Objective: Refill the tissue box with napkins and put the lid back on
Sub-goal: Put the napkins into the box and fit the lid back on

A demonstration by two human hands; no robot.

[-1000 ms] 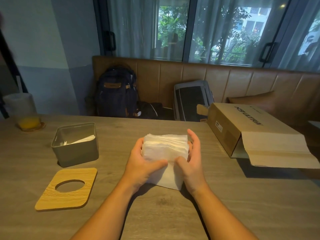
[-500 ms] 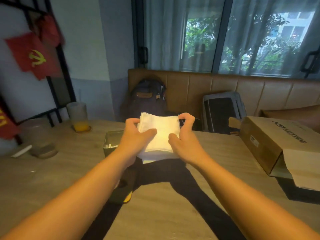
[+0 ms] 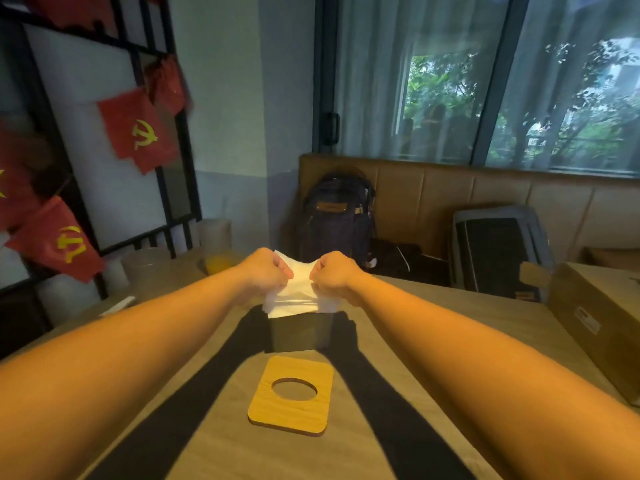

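I grip the stack of napkins (image 3: 298, 292) from both sides, my left hand (image 3: 266, 271) and right hand (image 3: 332, 273) each curled tight round an edge, and I hold it at the mouth of the tissue box (image 3: 299, 332). To do this well, I judge I should ease my squeeze so the stack flattens, square its corners to the opening, and press it straight down, with one hand ready to steady the box if it tips or slides. The napkins are white, thin and soft. They are pinched in the middle, so the top flares and the lower edge fans out over the rim; how far they sit inside I cannot tell. The box is dark, square and upright on the tabletop (image 3: 277, 459). Its wooden lid (image 3: 292, 394) lies flat just in front, nearer me, with its oval hole facing up.
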